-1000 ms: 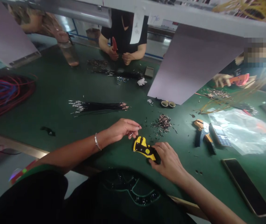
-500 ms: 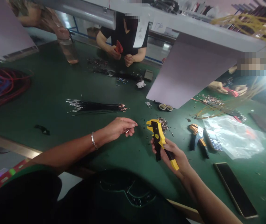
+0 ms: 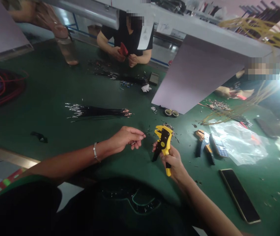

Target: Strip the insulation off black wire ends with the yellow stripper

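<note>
The right hand (image 3: 173,162) is closed around the long handle of a yellow and black plastic wire stripper (image 3: 164,144), which it holds tilted up above the smooth green surface (image 3: 44,82); the left hand (image 3: 126,139), with a thin metal bracelet (image 3: 95,152) on its wrist, is almost closed and pinches a short thin wire (image 3: 133,143) between thumb and finger, near the stripper. Just behind the stripper lies a loose heap of tiny wire bits (image 3: 169,126); farther away lies a long straight bundle of black wires (image 3: 98,111) with shiny metal ends; to the right rests a second, orange and black stripper (image 3: 204,144).
</note>
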`<move>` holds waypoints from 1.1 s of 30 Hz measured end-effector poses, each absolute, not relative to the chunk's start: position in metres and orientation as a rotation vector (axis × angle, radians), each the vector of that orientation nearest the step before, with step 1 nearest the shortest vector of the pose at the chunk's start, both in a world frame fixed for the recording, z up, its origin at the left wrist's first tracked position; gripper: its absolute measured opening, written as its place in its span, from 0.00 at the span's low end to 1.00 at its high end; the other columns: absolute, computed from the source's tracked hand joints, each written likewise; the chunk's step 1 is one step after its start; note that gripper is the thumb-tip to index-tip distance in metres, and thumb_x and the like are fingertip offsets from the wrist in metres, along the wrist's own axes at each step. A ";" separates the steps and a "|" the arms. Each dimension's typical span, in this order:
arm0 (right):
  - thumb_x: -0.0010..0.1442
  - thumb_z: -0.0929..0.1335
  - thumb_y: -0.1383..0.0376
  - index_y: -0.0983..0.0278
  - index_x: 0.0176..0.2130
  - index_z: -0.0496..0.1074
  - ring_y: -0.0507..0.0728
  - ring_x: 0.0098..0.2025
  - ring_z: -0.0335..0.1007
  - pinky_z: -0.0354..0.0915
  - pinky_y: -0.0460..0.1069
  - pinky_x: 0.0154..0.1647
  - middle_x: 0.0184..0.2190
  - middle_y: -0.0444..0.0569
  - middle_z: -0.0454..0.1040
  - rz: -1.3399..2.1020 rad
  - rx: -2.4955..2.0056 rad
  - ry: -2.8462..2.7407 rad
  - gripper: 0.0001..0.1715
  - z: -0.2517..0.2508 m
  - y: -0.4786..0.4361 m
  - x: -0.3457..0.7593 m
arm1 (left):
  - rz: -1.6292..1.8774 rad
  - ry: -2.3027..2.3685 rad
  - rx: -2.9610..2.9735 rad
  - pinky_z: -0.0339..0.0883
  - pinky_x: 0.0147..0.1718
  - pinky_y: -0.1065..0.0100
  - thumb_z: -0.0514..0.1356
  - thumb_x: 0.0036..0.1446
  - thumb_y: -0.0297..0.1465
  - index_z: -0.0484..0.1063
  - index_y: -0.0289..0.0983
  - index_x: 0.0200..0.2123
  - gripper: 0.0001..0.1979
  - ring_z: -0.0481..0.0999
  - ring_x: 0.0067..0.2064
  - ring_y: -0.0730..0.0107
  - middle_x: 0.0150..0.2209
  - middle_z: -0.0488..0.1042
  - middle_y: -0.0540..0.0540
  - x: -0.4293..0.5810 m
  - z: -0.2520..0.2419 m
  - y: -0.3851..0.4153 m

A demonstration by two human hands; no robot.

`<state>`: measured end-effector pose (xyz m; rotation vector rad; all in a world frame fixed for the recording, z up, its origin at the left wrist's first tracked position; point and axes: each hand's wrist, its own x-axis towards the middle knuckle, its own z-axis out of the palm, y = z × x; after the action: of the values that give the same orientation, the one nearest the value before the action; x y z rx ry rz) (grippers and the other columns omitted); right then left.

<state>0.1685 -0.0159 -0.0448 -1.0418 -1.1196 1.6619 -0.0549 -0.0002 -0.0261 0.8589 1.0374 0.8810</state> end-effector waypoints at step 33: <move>0.38 0.66 0.71 0.62 0.43 0.71 0.60 0.36 0.72 0.65 0.54 0.41 0.33 0.47 0.76 1.711 -1.063 -1.198 0.28 -0.043 -0.022 0.176 | 0.678 1.197 1.091 0.59 0.15 0.74 0.60 0.51 0.26 0.79 0.32 0.42 0.14 0.68 0.19 0.76 0.19 0.71 0.50 -0.013 -0.011 0.001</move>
<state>0.1758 -0.0221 -0.0435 -1.0626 -1.1980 1.7106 -0.0130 0.0007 -0.0110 1.0908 1.1973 0.6783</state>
